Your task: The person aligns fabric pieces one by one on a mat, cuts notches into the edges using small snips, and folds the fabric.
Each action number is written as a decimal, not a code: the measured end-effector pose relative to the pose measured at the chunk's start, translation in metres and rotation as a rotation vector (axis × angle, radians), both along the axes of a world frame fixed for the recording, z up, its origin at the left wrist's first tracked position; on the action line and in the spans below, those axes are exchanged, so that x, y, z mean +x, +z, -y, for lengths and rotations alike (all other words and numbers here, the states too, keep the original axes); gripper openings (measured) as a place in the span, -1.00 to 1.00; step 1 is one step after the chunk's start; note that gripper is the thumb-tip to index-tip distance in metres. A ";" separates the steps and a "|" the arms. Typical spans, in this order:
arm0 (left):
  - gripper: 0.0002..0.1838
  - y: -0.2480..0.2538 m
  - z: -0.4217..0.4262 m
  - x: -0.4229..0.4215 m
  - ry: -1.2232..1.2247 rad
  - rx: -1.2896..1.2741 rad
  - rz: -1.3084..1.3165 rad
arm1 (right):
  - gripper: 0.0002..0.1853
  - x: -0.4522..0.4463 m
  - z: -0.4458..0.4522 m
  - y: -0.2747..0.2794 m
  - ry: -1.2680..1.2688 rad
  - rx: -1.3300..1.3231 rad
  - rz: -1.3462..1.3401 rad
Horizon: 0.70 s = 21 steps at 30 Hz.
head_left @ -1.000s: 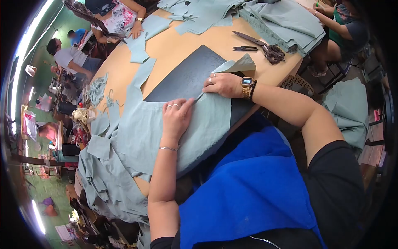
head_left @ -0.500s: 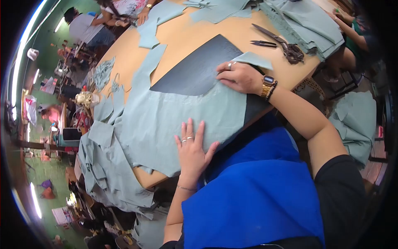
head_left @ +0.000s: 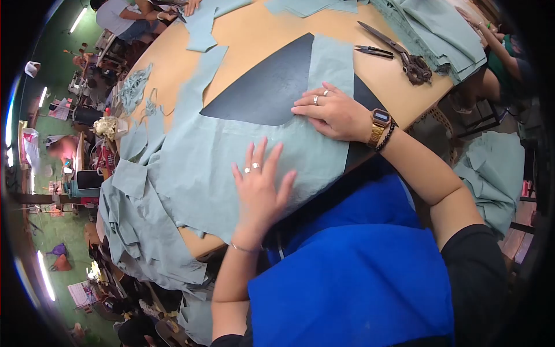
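A pale green fabric piece (head_left: 199, 165) lies over a dark grey sheet (head_left: 260, 87) on the table; part of the sheet shows through the curved gap in the cloth. My left hand (head_left: 260, 185) has its fingers spread over the fabric; whether it touches the cloth is hard to tell. Farther up, my right hand (head_left: 338, 113), with a gold watch at the wrist, rests flat on the cloth beside the gap's edge. A strip of the same fabric (head_left: 332, 58) lies flat beyond my right fingers.
Large scissors (head_left: 399, 49) with wrapped handles and small thread snips (head_left: 374, 52) lie on the wooden table (head_left: 272, 32). A folded fabric stack (head_left: 436, 37) sits at the far right. Offcuts (head_left: 141, 222) hang over the left edge. Other people work around the table.
The folded-over fabric beyond my right hand now lies flat as an upright strip. My right hand has shifted slightly down, and my left hand has moved up and left.
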State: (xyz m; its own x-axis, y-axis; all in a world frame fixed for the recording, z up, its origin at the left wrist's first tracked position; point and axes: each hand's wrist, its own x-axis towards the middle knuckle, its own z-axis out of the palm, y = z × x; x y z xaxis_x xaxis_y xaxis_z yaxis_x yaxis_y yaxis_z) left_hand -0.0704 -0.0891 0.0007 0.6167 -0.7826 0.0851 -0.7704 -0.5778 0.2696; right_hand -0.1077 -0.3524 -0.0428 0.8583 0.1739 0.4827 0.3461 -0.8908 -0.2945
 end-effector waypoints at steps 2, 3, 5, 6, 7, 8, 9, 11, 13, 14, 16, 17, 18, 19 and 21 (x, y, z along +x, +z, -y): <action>-0.41 -0.003 0.017 0.025 -0.049 -0.080 0.024 | -0.69 0.003 0.000 0.007 -0.003 -0.003 -0.073; -0.43 -0.005 0.025 0.037 -0.075 -0.121 0.038 | -0.69 0.004 0.002 0.011 -0.006 -0.006 -0.108; -0.47 -0.008 0.040 0.057 -0.143 -0.132 -0.036 | -0.75 0.006 0.005 0.018 0.008 -0.026 -0.125; -0.50 -0.010 0.046 0.064 -0.178 -0.138 -0.074 | -0.78 0.006 0.007 0.021 0.014 -0.035 -0.134; -0.56 -0.012 0.050 0.070 -0.215 -0.168 -0.087 | -0.82 0.007 0.009 0.023 0.040 0.023 -0.170; -0.62 -0.014 0.054 0.075 -0.251 -0.198 -0.100 | -0.86 0.009 0.011 0.026 0.066 0.082 -0.204; -0.68 -0.015 0.058 0.079 -0.285 -0.229 -0.112 | -0.89 0.010 0.015 0.027 0.093 0.141 -0.238; -0.76 -0.018 0.063 0.084 -0.319 -0.262 -0.143 | -0.90 0.012 0.021 0.025 0.124 0.162 -0.238; -0.80 -0.016 0.065 0.086 -0.316 -0.266 -0.180 | -0.90 0.014 0.024 0.027 0.138 0.162 -0.279; -0.81 -0.015 0.065 0.086 -0.311 -0.244 -0.200 | -0.90 0.015 0.025 0.030 0.134 0.148 -0.319; -0.82 -0.010 0.063 0.086 -0.302 -0.200 -0.236 | -0.89 0.018 0.028 0.030 0.149 0.118 -0.311; -0.83 -0.008 0.062 0.086 -0.306 -0.209 -0.231 | -0.88 0.019 0.030 0.029 0.167 0.102 -0.263; -0.83 -0.007 0.060 0.086 -0.312 -0.218 -0.226 | -0.87 0.019 0.031 0.027 0.183 0.087 -0.215; -0.84 -0.006 0.059 0.087 -0.318 -0.227 -0.222 | -0.85 0.018 0.032 0.025 0.199 0.069 -0.192; -0.82 -0.014 0.053 0.091 -0.378 -0.263 -0.121 | -0.81 0.014 0.035 0.020 0.230 0.032 -0.144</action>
